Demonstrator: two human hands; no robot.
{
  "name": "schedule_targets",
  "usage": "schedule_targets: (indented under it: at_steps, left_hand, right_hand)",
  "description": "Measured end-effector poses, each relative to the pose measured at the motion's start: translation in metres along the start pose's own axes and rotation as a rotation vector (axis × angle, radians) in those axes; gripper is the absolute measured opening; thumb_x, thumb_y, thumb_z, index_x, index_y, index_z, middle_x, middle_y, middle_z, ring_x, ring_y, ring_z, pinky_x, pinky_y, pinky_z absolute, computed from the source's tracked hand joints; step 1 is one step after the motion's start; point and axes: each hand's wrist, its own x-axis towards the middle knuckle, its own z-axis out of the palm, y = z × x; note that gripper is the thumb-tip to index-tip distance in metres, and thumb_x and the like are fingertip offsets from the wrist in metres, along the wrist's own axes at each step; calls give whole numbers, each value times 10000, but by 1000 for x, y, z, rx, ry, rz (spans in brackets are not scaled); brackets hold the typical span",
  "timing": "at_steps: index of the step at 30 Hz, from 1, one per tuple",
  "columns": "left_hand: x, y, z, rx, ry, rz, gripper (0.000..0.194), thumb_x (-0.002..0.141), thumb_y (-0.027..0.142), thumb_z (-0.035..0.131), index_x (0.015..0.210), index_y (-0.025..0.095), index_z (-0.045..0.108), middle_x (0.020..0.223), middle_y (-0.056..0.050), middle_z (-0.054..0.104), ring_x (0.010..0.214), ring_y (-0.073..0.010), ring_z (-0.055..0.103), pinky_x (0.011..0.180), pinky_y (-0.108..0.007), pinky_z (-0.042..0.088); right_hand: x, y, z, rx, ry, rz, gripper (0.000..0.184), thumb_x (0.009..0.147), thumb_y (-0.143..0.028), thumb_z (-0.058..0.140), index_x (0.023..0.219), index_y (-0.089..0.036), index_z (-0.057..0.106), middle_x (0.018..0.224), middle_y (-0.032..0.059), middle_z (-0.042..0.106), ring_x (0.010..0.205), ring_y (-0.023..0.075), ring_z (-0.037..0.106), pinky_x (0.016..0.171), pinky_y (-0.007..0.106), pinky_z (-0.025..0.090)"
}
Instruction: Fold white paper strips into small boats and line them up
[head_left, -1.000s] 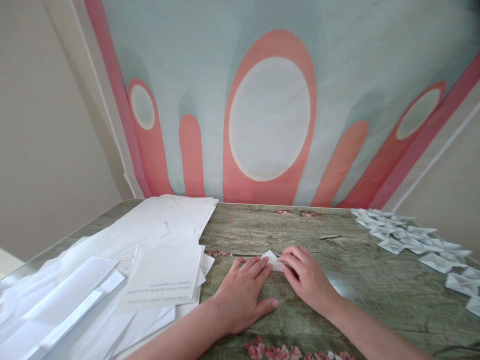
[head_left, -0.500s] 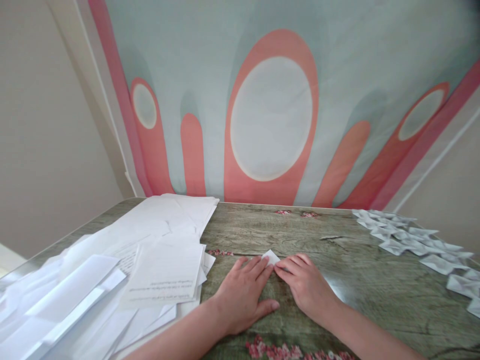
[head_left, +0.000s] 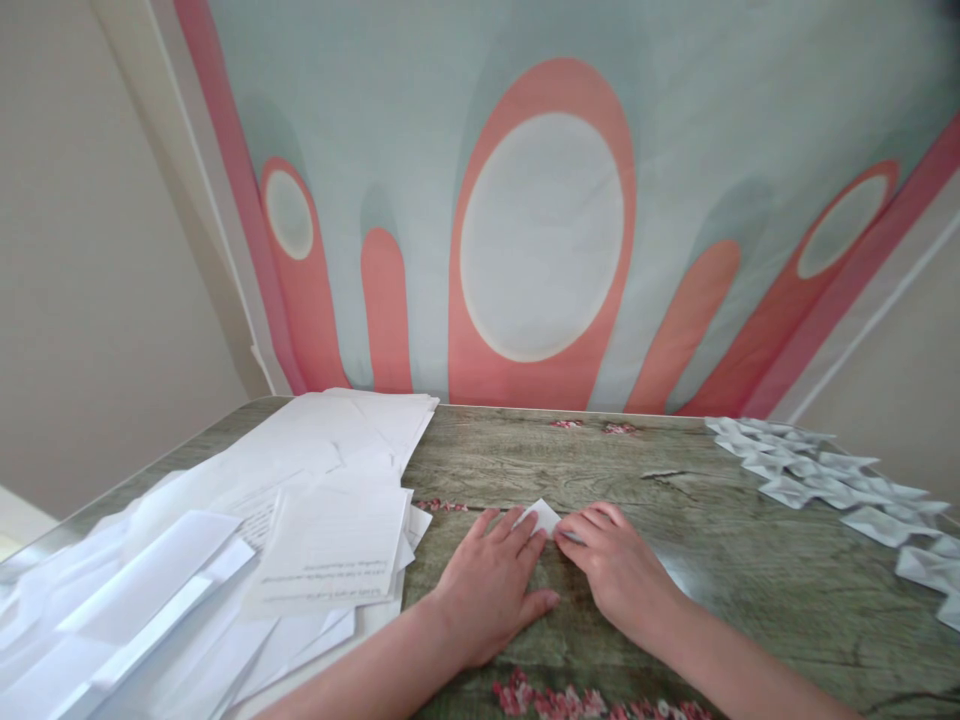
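Note:
A small piece of white folded paper (head_left: 541, 517) lies on the wood-patterned table, one corner pointing away from me. My left hand (head_left: 491, 580) rests flat with fingers spread, its fingertips pressing the paper's left side. From the right, my right hand (head_left: 611, 560) has its fingers curled together at the paper's right corner, pinching it. Part of the paper is hidden under the fingers of both hands.
Loose white sheets (head_left: 330, 550), some printed, and folded strips (head_left: 150, 570) pile up on the left. Several folded white paper shapes (head_left: 825, 475) run along the table's right side. A patterned cloth or panel (head_left: 540, 230) stands behind the table (head_left: 525, 450).
My right hand's fingers have curled in more at the paper's right corner, and slightly more of the paper shows. My left hand stays almost in place.

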Motion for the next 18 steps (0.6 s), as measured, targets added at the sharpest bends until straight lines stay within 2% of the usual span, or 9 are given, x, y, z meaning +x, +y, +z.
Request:
schedule_targets:
  at_steps: [5, 13, 18]
  left_hand:
    - [0, 2, -2, 27, 9, -22, 539, 897, 538, 273, 1256, 177, 451, 1354, -78, 423, 1297, -241, 263, 1043, -437, 213]
    - [-1, 5, -10, 111, -5, -89, 543, 874, 520, 375, 1217, 121, 510, 1317, -104, 468, 1306, -243, 250, 1050, -431, 228]
    - [0, 6, -13, 153, -10, -133, 535, 858, 507, 424, 1172, 94, 555, 1250, -139, 525, 1295, -254, 275, 1052, -419, 226]
  right_hand:
    - [-1, 3, -1, -96, -29, 5, 169, 821, -86, 528, 829, -167, 676, 843, 50, 630, 838, 189, 528, 820, 347, 326]
    - [-2, 0, -3, -171, -52, 31, 159, 796, -69, 542, 811, -155, 674, 787, 52, 619, 794, 193, 532, 753, 336, 330]
    - [-4, -1, -6, -148, -98, 64, 176, 781, -51, 546, 841, -155, 674, 822, 47, 622, 817, 190, 540, 757, 321, 334]
